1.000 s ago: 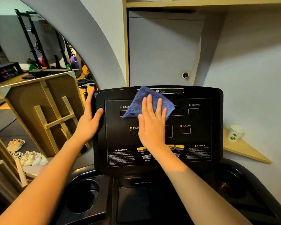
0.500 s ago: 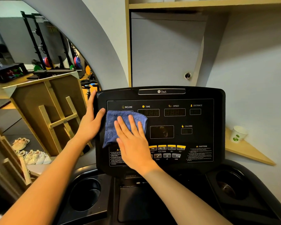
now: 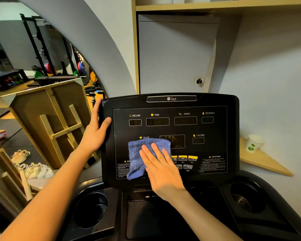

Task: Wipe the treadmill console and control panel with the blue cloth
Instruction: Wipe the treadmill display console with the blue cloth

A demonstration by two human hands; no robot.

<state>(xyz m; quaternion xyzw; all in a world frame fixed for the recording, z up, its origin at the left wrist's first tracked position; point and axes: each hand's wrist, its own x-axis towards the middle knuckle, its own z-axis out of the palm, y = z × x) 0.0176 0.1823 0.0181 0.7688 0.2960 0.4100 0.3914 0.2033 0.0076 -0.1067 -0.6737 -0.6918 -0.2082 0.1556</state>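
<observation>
Black console before grey wall, right hand flat on blue cloth, left hand gripping console edge.

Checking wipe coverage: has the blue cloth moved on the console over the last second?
Yes. The blue cloth went down and left, from over the TIME readout to below the PULSE label.

left hand: thumb-and-finger grip | right hand: flat, fingers straight

Black console sits mid-frame, tilted up, displays dark, yellow buttons along the bottom. Blue cloth, fuzzy and folded, lies flat on the panel's lower left, covering part of the caution text there.
</observation>
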